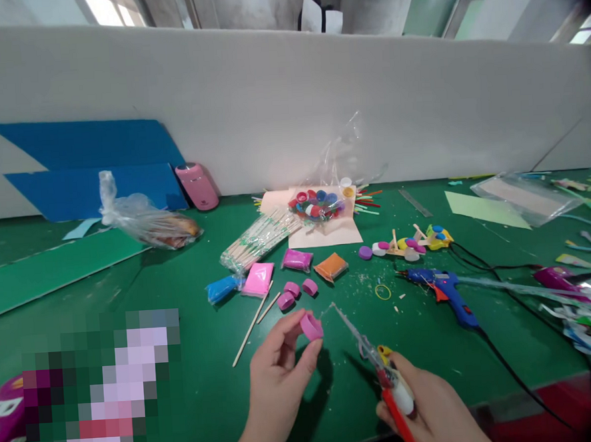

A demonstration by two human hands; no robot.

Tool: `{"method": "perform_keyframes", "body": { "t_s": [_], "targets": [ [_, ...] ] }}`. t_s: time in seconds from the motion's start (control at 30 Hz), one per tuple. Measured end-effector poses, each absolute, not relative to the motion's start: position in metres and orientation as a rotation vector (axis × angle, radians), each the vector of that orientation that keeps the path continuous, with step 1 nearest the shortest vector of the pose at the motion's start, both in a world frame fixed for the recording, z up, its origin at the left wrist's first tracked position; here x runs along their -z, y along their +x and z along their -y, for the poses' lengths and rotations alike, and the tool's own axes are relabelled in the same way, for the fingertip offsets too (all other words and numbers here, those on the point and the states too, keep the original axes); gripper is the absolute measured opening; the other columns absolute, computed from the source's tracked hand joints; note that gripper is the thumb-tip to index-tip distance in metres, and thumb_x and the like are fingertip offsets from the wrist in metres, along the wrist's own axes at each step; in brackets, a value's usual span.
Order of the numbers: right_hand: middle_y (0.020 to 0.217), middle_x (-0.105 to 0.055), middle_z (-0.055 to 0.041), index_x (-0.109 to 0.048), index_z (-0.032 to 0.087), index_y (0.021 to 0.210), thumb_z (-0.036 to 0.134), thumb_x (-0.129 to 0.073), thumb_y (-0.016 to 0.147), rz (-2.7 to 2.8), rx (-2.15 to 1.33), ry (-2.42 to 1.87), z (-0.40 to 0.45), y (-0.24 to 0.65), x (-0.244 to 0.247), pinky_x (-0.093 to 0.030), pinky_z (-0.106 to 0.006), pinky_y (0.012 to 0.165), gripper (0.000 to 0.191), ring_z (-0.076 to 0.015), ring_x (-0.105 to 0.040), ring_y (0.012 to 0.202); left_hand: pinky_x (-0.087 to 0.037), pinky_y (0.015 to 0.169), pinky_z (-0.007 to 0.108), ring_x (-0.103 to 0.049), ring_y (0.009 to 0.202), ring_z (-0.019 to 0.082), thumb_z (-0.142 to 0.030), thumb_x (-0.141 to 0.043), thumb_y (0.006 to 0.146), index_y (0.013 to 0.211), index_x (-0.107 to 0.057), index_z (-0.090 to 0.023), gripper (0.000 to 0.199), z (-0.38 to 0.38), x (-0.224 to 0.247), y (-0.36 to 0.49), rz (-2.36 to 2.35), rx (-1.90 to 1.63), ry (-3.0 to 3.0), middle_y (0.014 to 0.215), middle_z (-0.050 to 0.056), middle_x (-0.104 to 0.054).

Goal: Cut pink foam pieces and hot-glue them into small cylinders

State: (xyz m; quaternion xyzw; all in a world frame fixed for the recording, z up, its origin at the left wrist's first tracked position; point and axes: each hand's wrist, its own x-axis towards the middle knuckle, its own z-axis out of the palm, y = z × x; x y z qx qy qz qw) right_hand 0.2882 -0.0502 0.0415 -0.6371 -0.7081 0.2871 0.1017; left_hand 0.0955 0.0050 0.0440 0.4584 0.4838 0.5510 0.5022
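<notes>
Near the table's front middle, my left hand [287, 361] pinches a pink bottle cap [311, 326] between thumb and fingers. To its right, my right hand [426, 400] is wrapped round a red-handled tool [397, 415] with a yellow and white part and a long thin tip covered in clear strands. The tip points up and left, apart from the cap. Several loose pink caps [290, 290] lie just beyond my left hand. Two wooden sticks [252, 322] lie left of them. A blue glue gun [442, 291] rests on the right.
Clay packets in blue [223, 289], pink [257, 278] and orange [331, 267] lie mid-table. Behind are bundled sticks [259, 240] and a bag of bottle caps [319, 205]. Stick-and-cap pieces [410, 246], black cords and a purple power strip [575, 290] occupy the right. A pink bottle [197, 187] stands back left.
</notes>
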Motion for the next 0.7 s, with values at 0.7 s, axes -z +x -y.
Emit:
{"method": "perform_keyframes", "body": {
  "t_s": [0.7],
  "targets": [
    [0.067,-0.060,0.0007,-0.043,0.022,0.083,0.037,-0.054,0.069,2.061,-0.807,-1.948,0.0505,0.2955,-0.0480,-0.032,-0.025,0.052,0.023,-0.0192,-0.053,0.057,-0.043,0.082,0.029,-0.063,0.074,0.014,-0.019,-0.053,0.077,0.090,-0.061,-0.015,0.016,-0.0030,-0.0459,0.1007,-0.731,-1.098,0.319,0.082,0.005,-0.067]
  ]
}}
